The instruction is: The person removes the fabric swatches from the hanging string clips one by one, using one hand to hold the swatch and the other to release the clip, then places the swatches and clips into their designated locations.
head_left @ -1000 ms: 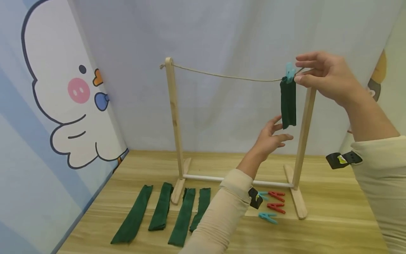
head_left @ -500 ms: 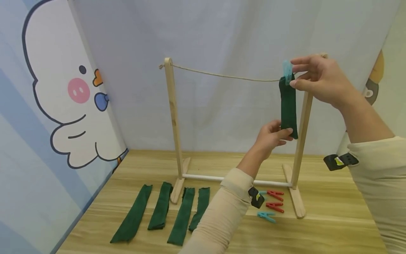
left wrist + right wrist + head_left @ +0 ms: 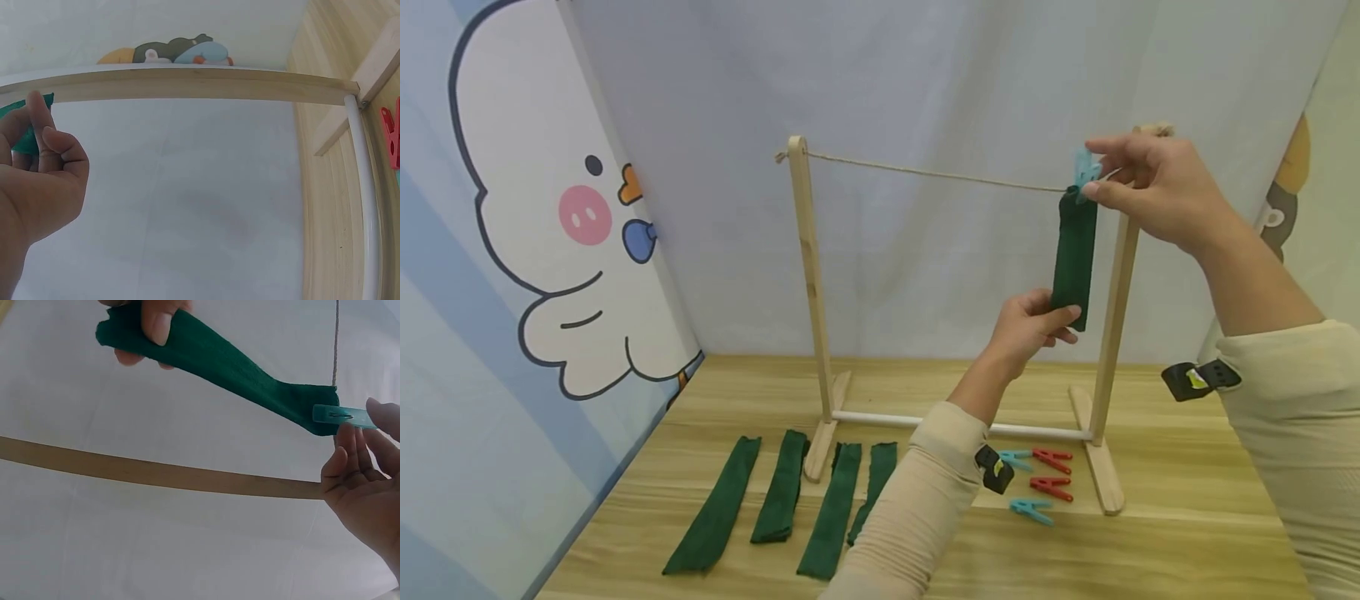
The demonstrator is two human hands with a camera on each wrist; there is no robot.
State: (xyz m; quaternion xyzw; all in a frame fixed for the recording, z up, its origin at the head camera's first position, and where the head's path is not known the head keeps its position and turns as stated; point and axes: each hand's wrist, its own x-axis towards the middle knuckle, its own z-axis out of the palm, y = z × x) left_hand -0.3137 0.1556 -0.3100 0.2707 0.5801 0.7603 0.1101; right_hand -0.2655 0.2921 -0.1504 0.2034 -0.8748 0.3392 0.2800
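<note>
A green cloth strip [image 3: 1075,250] hangs from the rope [image 3: 925,173] near its right end, its top clipped by a light-blue clothespin [image 3: 1086,171]. My left hand [image 3: 1026,332] pinches the strip's lower end, thumb in front and fingers behind. Up at the rope, my right hand [image 3: 1165,187] holds the clothespin between thumb and fingers. From the right wrist, the strip [image 3: 219,359] slants from the left hand's thumb to the clothespin [image 3: 331,414], which grips cloth at the rope. In the left wrist view only a corner of green cloth [image 3: 28,142] shows past the fingers.
A wooden frame with a left post [image 3: 811,275], a right post [image 3: 1116,325] and a white bottom bar [image 3: 880,420] carries the rope. Several green strips [image 3: 831,512] lie at the table's front left. Red clothespins [image 3: 1051,488] and blue clothespins [image 3: 1032,510] lie by the right foot.
My left hand was below the strip with fingers spread; it now pinches the lower end and has drawn it slightly left. My right hand has stayed at the clothespin, shifting a little left.
</note>
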